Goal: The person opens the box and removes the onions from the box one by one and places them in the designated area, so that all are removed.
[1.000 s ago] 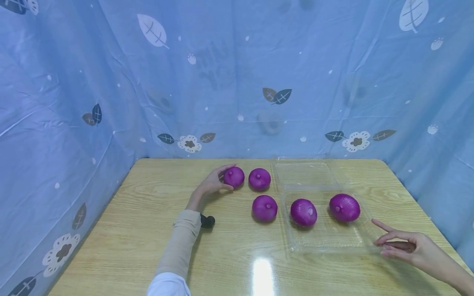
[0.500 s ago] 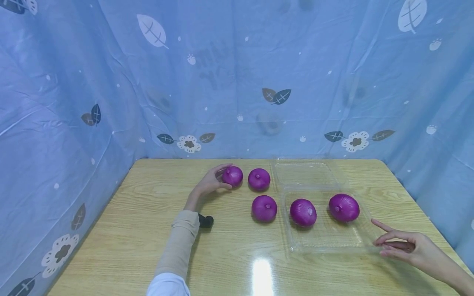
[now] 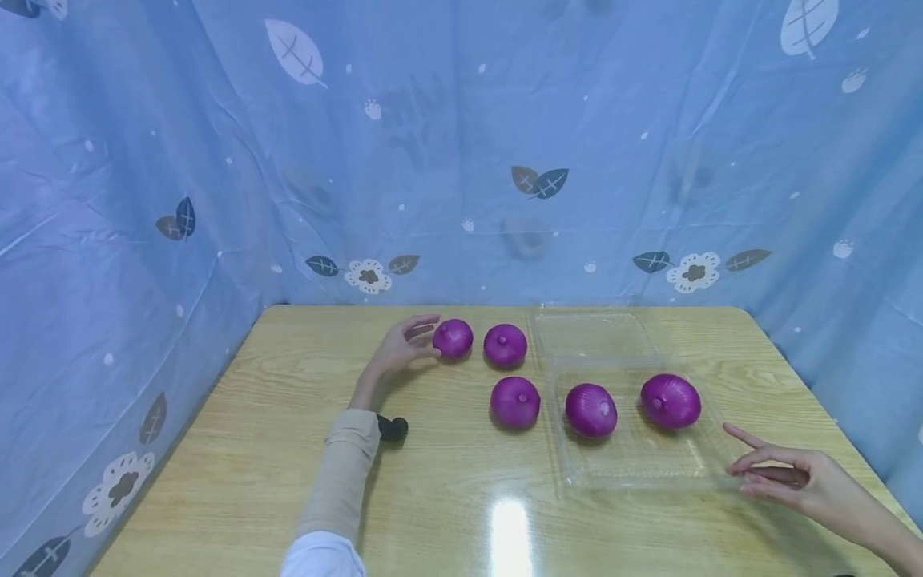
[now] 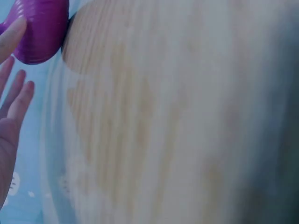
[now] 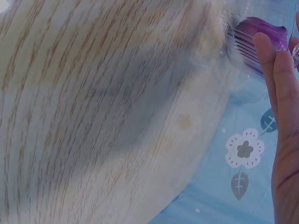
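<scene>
My left hand is beside a red onion at the table's back left, thumb and fingers spread around its left side. In the left wrist view that onion sits past the outstretched fingertips. Two more red onions stand close by, a back one and a front one. A clear plastic clamshell box lies opened, with a left onion and a right onion in its base. At the base's right edge is my right hand, its fingers mostly straight and touching the box wall.
The clear lid lies folded back toward the table's rear edge. A wooden table carries everything, with a blue patterned curtain behind and at both sides. A black device is at the left wrist.
My left hand has let go of the back left onion and drawn back to the left, leaving it on the table. The right hand has stayed by the box.
</scene>
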Demonstrator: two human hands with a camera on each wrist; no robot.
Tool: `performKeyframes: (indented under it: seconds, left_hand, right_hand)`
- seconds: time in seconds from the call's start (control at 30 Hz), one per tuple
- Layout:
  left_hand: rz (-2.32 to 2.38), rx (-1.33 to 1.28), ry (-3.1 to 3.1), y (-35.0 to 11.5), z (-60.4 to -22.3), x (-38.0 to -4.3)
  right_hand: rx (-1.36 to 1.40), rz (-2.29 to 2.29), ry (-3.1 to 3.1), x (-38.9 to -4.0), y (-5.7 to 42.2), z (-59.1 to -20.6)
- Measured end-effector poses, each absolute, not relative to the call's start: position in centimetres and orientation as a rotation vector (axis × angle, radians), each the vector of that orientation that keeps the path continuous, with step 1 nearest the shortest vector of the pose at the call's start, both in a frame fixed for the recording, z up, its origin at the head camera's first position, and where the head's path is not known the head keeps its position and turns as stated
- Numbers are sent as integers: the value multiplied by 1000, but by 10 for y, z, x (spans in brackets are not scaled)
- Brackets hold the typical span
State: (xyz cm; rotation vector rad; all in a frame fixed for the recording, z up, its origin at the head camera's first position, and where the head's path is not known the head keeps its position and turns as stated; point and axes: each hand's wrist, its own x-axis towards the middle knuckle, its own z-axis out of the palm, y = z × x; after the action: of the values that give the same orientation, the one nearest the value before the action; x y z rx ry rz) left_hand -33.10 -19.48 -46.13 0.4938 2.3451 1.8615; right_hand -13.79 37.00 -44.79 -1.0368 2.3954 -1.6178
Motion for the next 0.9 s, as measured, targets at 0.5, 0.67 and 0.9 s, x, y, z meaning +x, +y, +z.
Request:
performKeyframes:
  seconds: [0.5,0.67,0.9]
  left_hand:
    - [1906,585,2489,-200,-458,-310]
    - [1904,594,2450,-193,-451,-294]
    - [1876,709,2398,-186,-446,-276]
  right_hand:
    - [-1006,-1597,2429,-137,371,-447]
    - [-1043,-1645,2363,-138,372,-448]
    - [-1081,-1693,2307,-140,371,-450]
